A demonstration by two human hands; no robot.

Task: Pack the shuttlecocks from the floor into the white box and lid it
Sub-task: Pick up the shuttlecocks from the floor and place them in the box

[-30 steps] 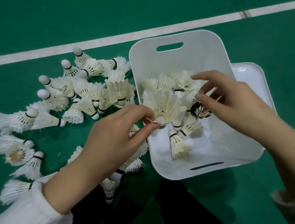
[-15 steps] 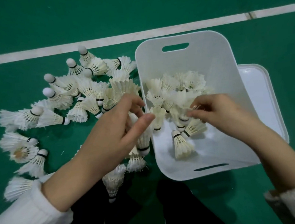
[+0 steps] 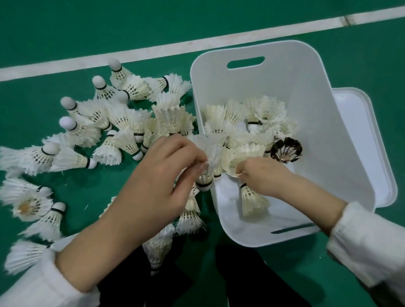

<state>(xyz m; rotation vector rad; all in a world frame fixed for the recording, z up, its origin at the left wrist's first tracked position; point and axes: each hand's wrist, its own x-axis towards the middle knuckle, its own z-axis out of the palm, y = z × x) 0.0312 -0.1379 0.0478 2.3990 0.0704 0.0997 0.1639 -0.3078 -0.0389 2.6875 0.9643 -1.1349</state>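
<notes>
White box (image 3: 301, 92): stood open on the green floor (image 3: 185, 14), just right of centre, with a slot handle cut in its far wall and another in its near wall. Inside, a heap of shuttlecocks (image 3: 242, 121) lay against the far-left part of the bottom; 1 dark-feathered shuttlecock (image 3: 286, 150) lay at the heap's right edge, and 1 pale shuttlecock (image 3: 252, 199) lay apart nearer the front wall.

Lid (image 3: 365, 145): lay flat, inner face up, partly tucked under the box's right side.

Loose shuttlecocks (image 3: 112, 126): scattered over the floor left of the box, from the white court line (image 3: 140, 52) down to the person's left sleeve.

Left hand (image 3: 160, 178): sat just outside the box's left wall, fingers curled, thumb and forefinger pinched on the feathers of a shuttlecock (image 3: 205, 177) that hung cork-down at the box's left rim.

Right hand (image 3: 263, 175): reached inside the box from the near right, fingers closed in a pinch on the feather edge of a pale shuttlecock (image 3: 244, 153) at the near side of the heap.

The 2 hands were close together, separated by the box's left rim.
</notes>
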